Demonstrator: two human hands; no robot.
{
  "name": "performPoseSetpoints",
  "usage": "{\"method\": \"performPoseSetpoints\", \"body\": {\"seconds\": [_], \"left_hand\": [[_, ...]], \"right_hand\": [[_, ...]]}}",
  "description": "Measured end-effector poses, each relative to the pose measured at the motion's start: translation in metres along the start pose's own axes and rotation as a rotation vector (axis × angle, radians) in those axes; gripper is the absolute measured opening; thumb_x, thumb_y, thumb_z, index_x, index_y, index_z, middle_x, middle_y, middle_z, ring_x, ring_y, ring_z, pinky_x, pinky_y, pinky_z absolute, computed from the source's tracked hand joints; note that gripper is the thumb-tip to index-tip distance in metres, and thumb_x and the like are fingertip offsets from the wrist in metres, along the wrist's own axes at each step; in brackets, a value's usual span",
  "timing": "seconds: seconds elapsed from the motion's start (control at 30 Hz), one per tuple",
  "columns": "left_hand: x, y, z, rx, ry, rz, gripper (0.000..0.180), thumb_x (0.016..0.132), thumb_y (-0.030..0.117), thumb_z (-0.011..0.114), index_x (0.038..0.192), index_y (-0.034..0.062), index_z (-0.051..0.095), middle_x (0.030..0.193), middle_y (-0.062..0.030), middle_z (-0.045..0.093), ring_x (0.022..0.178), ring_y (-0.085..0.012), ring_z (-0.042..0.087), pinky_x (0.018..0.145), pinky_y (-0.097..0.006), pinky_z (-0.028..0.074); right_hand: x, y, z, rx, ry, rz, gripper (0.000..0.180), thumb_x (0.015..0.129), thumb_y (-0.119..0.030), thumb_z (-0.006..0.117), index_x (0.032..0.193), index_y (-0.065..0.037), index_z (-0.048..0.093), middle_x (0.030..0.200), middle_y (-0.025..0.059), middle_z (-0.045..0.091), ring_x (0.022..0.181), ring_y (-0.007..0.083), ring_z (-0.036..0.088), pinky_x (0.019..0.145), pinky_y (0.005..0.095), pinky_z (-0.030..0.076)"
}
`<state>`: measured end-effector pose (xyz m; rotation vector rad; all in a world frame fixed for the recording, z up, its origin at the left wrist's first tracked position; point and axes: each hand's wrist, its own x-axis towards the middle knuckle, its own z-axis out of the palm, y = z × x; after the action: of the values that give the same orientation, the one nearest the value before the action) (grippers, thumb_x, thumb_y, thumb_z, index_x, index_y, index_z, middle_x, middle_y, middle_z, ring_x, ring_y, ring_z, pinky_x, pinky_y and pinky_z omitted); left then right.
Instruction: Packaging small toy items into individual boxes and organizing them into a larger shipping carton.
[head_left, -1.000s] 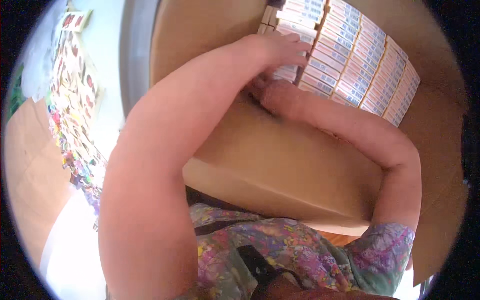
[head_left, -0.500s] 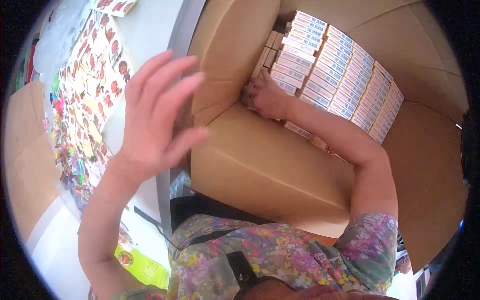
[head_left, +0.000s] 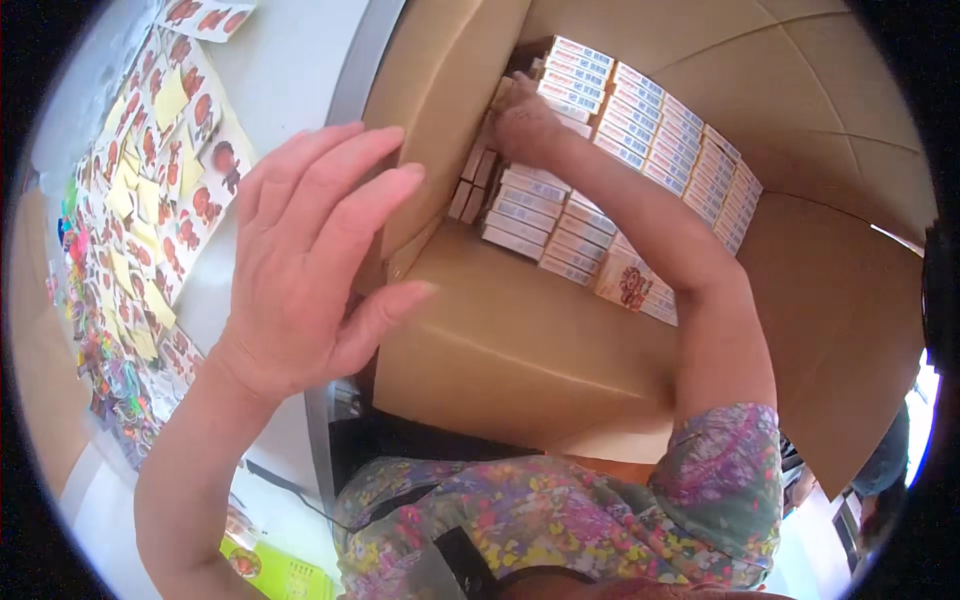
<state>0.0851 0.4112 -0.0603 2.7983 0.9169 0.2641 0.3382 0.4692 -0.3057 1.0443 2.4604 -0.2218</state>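
My left hand (head_left: pixel 305 265) is raised over the edge between the table and a big cardboard carton (head_left: pixel 500 330). Its fingers are spread, with nothing in them. Deep inside the carton, my right hand (head_left: pixel 530 125) reaches to the far end of the leftmost stack, at the row of small boxes (head_left: pixel 475 185) along the left wall. Its fingertips are partly hidden, so whether they grip a box cannot be made out. Beside it stand several tight rows of small white printed boxes (head_left: pixel 625 130). One box lying flat (head_left: pixel 628 283) shows a brown cartoon figure at the near side.
On the left, a white table (head_left: pixel 275 90) carries sheets of brown cartoon stickers (head_left: pixel 200 205), yellow paper slips (head_left: pixel 170 100) and a heap of small colourful pieces (head_left: pixel 110 380). A bright green packet (head_left: pixel 290 575) lies at the lower left. The carton's side flap (head_left: pixel 840 330) spreads out at the right.
My right hand has moved from the near left corner of the carton to the far end of the left stack, uncovering the near boxes. My left hand stays spread in nearly the same place.
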Motion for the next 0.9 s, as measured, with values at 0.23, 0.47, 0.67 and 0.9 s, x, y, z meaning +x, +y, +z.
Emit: {"method": "performPoseSetpoints", "body": {"seconds": [0.23,0.47,0.67,0.9], "left_hand": [[-0.004,-0.002,-0.002,-0.015,-0.01,-0.015,0.059,0.09,0.051,0.053,0.125,0.0036,0.052,0.131,-0.0163,0.053,0.12,-0.0364,0.048,0.103,-0.048,0.032],[-0.007,-0.004,-0.002,-0.008,0.005,-0.004,0.06,0.09,0.052,0.052,0.125,0.0034,0.052,0.131,-0.0165,0.052,0.119,-0.0354,0.048,0.103,-0.047,0.031],[-0.001,0.0,0.002,-0.003,0.011,-0.003,0.06,0.089,0.051,0.055,0.126,0.0034,0.053,0.131,-0.0162,0.052,0.119,-0.0354,0.048,0.104,-0.047,0.031],[-0.001,0.0,-0.002,0.094,-0.065,-0.017,0.059,0.088,0.045,0.058,0.131,0.0046,0.051,0.136,-0.0146,0.051,0.124,-0.0342,0.045,0.105,-0.044,0.03]], "right_hand": [[0.009,0.027,-0.01,-0.164,-0.053,0.034,0.044,0.097,-0.037,0.04,0.09,-0.009,0.072,0.091,0.0086,0.07,0.101,0.0277,0.063,0.112,0.0547,0.02],[0.016,0.058,-0.007,0.008,0.203,0.2,0.04,0.097,-0.033,0.04,0.09,-0.006,0.069,0.089,0.0144,0.069,0.096,0.0302,0.064,0.107,0.0493,0.03],[-0.019,-0.032,0.048,0.106,0.174,-0.117,0.056,0.096,-0.048,0.039,0.074,-0.007,0.072,0.075,0.013,0.068,0.088,0.0299,0.064,0.105,0.0541,0.028],[-0.03,-0.059,0.003,0.291,-0.023,-0.26,0.045,0.092,-0.046,0.05,0.087,-0.007,0.072,0.105,0.0132,0.066,0.103,0.0311,0.059,0.104,0.0542,0.03]]}}
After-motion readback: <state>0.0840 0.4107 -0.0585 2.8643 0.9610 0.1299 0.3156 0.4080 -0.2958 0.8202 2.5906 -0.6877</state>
